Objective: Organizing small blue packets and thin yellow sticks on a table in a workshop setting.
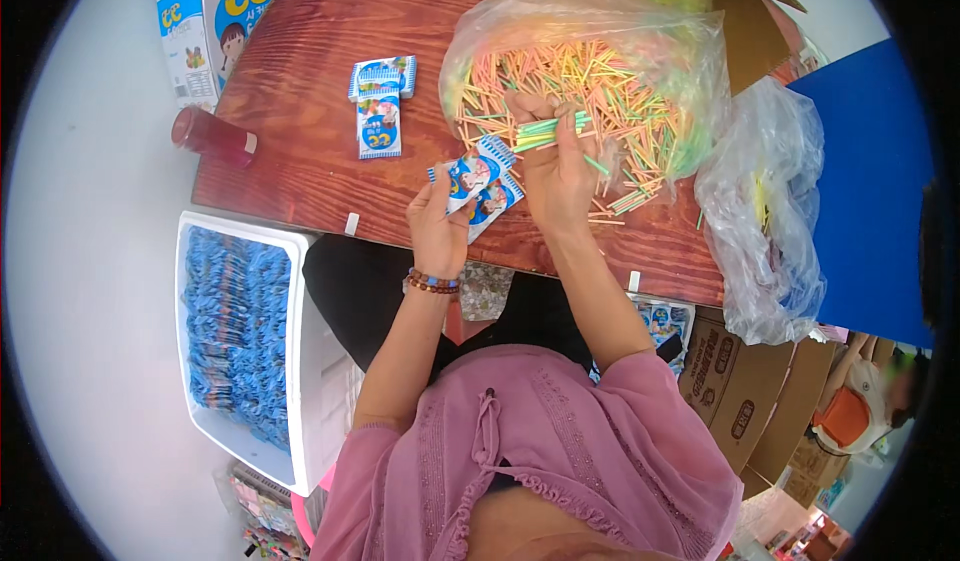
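Note:
My left hand (pixel 440 226) is closed on small blue-and-white packets (pixel 478 186), fanned out over the near edge of the wooden table. Just to the right, my right hand (pixel 560 176) grips a bundle of thin green and yellow sticks (pixel 545 133). One loose green stick (pixel 597 165) pokes out beside its wrist. Beyond that hand, a clear plastic bag (pixel 690 71) lies spread open, heaped with pink, yellow and green sticks (pixel 560 66). More packets (pixel 380 111) of the same kind lie overlapping on the table, left of the bag.
On the table's (pixel 300 131) left side lies a reddish jar (pixel 215 137). Below it stands a white bin (pixel 297 361) full of blue packets. Printed boxes (pixel 238 16) are at the far left. A crumpled plastic bag (pixel 760 211) hangs at the right, near brown cartons (pixel 735 391) and a blue panel (pixel 870 191).

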`<control>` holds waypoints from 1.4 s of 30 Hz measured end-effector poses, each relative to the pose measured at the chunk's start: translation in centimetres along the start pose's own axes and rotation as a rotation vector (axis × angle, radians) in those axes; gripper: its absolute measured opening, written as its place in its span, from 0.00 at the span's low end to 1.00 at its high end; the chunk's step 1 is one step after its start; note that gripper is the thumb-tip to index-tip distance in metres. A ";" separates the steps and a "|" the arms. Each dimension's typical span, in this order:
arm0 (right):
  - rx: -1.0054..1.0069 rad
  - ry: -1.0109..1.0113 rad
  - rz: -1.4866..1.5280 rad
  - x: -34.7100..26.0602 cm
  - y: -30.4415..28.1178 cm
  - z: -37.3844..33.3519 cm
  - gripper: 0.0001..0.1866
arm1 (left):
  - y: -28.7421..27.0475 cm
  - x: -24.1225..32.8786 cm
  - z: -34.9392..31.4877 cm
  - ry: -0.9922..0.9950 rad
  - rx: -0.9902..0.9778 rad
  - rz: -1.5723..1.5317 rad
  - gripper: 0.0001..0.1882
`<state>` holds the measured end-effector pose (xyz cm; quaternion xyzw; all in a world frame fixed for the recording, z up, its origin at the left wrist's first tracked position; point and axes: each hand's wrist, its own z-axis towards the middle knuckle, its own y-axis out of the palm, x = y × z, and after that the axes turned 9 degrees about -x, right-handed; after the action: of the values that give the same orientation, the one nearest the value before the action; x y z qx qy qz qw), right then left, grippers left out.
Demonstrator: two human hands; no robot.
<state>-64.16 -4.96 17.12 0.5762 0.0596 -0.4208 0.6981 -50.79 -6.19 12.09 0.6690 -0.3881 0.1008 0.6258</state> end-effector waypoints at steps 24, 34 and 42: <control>0.085 0.027 -0.274 3.1 1.8 -2.4 0.11 | -0.4 -0.1 0.2 0.060 -0.125 -0.081 0.14; 0.156 0.020 -0.143 3.3 1.9 -2.4 0.15 | -0.9 -0.8 0.4 0.069 -0.119 -0.114 0.14; -0.184 0.156 -0.641 2.8 1.0 -1.0 0.19 | -1.7 -0.5 1.9 0.102 -0.175 -0.163 0.13</control>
<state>-61.36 -5.58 15.96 0.4932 0.3287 -0.5664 0.5727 -50.71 -7.89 10.06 0.6352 -0.3074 0.0490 0.7068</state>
